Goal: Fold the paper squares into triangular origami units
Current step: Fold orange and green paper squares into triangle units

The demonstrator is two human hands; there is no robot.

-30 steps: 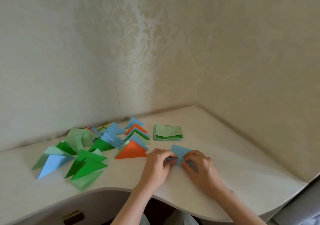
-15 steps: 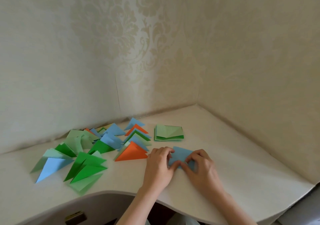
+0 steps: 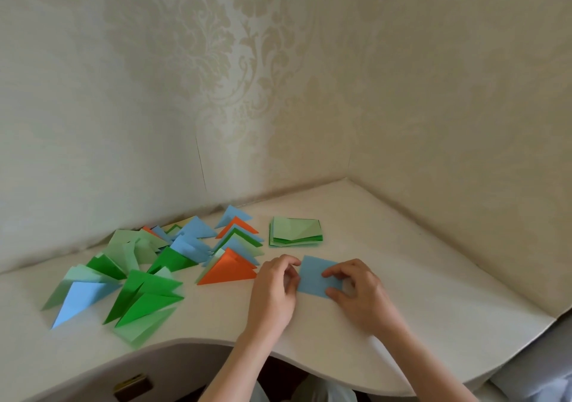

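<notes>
Since the frame half a second before, your hands had drawn slightly apart, and more of the blue paper square [image 3: 318,276] lay uncovered between them, where earlier your fingers had bunched over its near edge. The blue paper square rested flat on the bench [image 3: 402,277], near the front edge and just right of the folded pile. Your left hand [image 3: 274,290] sat at the square's left edge with its fingers curled, the tips touching or just beside the paper; you could not tell from this view whether it actually pinched the edge. Your right hand [image 3: 359,293] held the square, with fingertips pressed on its right side and the thumb at its near right corner. Just left of your left hand stood an orange triangular unit [image 3: 229,270], the nearest of a loose spread of folded triangular units [image 3: 145,296] in green, pale green, blue and orange that ran along the bench toward the left. Behind the blue square, well clear of your hands, lay a stack of green paper squares [image 3: 295,231] close to the patterned wall [image 3: 216,76].
</notes>
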